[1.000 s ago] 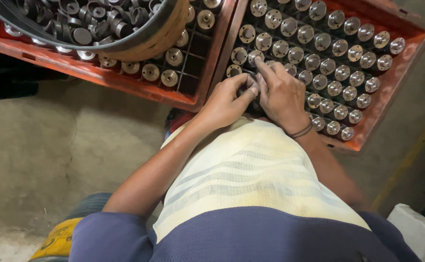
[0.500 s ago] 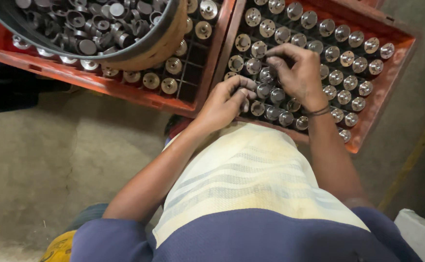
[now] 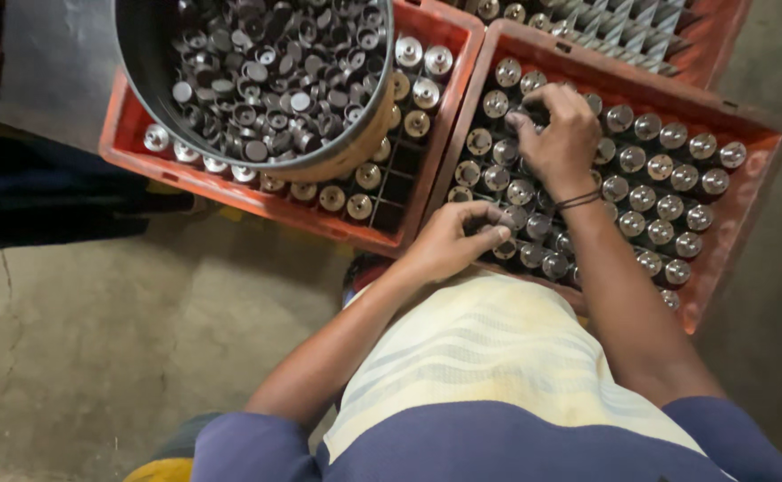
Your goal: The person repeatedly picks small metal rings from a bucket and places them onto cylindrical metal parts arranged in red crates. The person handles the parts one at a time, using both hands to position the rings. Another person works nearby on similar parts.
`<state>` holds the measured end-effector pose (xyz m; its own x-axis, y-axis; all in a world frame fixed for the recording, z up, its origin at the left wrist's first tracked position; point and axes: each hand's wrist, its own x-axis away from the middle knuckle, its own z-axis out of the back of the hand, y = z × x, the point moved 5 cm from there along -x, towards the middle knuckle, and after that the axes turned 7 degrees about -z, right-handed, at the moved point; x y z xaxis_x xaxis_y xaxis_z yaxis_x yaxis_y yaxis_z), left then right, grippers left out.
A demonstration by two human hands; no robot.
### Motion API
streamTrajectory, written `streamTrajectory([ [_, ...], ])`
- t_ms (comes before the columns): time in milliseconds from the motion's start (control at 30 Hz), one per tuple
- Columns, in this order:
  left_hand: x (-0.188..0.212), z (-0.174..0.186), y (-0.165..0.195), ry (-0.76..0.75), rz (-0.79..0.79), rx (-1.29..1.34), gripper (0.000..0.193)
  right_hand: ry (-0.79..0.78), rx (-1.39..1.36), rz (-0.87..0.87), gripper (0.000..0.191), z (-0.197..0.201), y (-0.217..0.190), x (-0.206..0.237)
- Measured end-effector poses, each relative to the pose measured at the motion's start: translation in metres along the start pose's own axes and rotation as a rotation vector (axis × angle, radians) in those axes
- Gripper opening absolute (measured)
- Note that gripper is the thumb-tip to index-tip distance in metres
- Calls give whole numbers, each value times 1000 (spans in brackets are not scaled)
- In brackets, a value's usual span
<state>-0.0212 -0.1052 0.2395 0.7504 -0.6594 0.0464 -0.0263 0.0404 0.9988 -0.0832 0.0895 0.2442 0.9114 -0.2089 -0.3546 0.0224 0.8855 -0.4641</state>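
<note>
Presently, at far left, a bare concrete floor [image 3: 96,330] with a crack; a dark cloth [image 3: 43,192] lies along its upper edge. Next to the right, a round grey tub [image 3: 141,80] heaped with loose metal parts [image 3: 266,80] sits on an orange crate [image 3: 449,98]. That crate has a cell grid; metal caps [image 3: 355,207] stand upright in the cells along its near and right rows, and a few cells near its right corner show dark and unfilled.

Left hand [image 3: 452,241]: curled, fingertips pinched together at the near left corner of the second crate [image 3: 748,205]. It touches the caps there; whether it grips one cannot be told, as the fingers cover the spot.

Right hand [image 3: 559,134]: palm down, fingers bent, pressing on the caps in the upper middle of the second crate. A dark band [image 3: 578,201] circles its wrist. Whether a cap is held under the fingers cannot be told.

Second crate, just beside the first and touching it along one wall, is orange and nearly full of upright capped cylinders [image 3: 668,207] in even rows, shiny tops facing up. Its right and far rows are all seated.

Beyond it, at top, a third crate [image 3: 721,27] shows an empty grey divider grid [image 3: 623,27].

Bottom centre: the person's pale striped cloth [image 3: 489,357] over blue garment [image 3: 498,446].
</note>
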Motion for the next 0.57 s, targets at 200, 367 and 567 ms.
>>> streamTrajectory([
  [200,-2,1,1,-4,74,50,23,-26,-7,11,22,1,-5,5],
  [367,-4,3,5,-14,88,1,23,-33,53,-35,15,-2,-7,12],
  [567,-7,2,1,-23,30,27,23,-1,206,41,23,1,-12,29],
])
